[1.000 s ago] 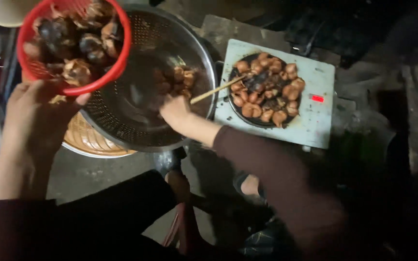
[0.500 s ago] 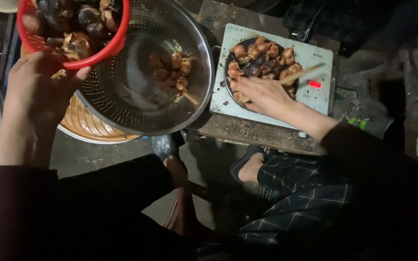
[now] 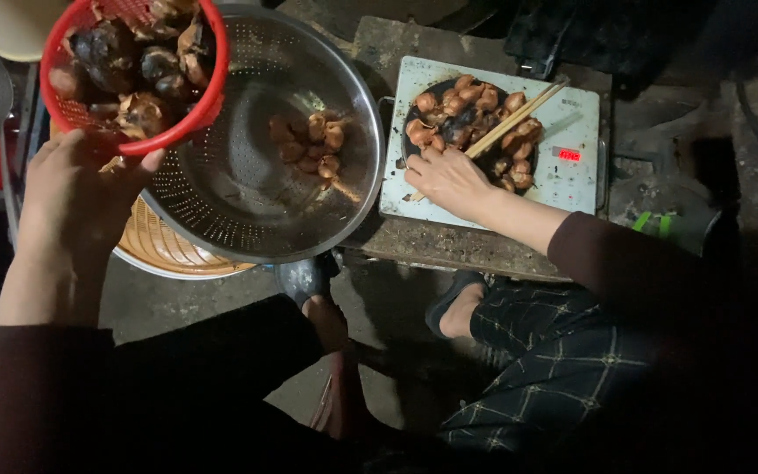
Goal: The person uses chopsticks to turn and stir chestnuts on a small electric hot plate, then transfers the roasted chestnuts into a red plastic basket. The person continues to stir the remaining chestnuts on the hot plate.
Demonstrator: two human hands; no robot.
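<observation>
A round red plastic basket (image 3: 129,70) of dark shells is gripped at its rim by the left hand (image 3: 76,189), above a perforated steel colander (image 3: 265,132). A pair of wooden chopsticks (image 3: 506,123) is clasped in the right hand (image 3: 449,175) over a dark pan (image 3: 475,127) of brown shellfish meat on a white electric cooker (image 3: 572,175)

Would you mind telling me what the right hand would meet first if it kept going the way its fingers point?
Probably the browned pieces in the dark pan on the white cooktop. The right hand points up-frame at them, holding chopsticks; depth is unclear.
</observation>
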